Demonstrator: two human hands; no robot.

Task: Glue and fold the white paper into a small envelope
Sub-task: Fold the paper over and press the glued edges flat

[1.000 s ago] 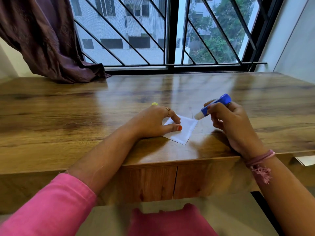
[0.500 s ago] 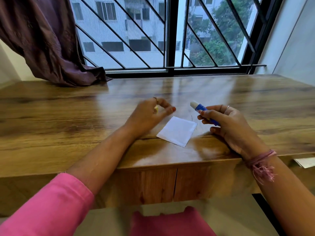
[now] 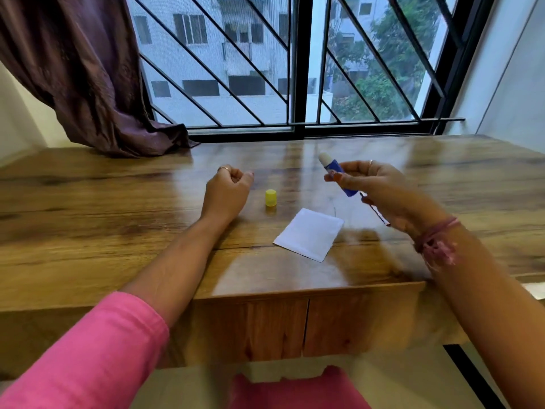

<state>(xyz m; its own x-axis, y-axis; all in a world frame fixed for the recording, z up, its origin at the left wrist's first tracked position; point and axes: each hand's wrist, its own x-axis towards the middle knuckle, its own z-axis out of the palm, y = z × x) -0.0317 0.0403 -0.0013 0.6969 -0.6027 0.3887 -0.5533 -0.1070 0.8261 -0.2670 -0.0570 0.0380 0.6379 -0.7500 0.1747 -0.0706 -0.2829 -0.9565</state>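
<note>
The folded white paper (image 3: 309, 234) lies flat near the front edge of the wooden table (image 3: 118, 219), untouched. A small yellow glue cap (image 3: 270, 198) stands upright just behind and left of it. My right hand (image 3: 374, 187) hovers above the table to the right of the paper, holding a blue glue stick (image 3: 336, 172) with its white tip pointing up and left. My left hand (image 3: 228, 191) rests on the table left of the cap, fingers curled into a loose fist with nothing in it.
A purple curtain (image 3: 88, 78) drapes onto the table's back left corner. A barred window (image 3: 295, 69) runs along the far edge. A white wall (image 3: 507, 84) stands on the right. A scrap of white paper (image 3: 535, 290) shows at the right edge below the tabletop.
My left hand let go of the paper and drew back left, uncovering the yellow cap. My right hand lifted the glue stick off the paper and turned its tip upward.
</note>
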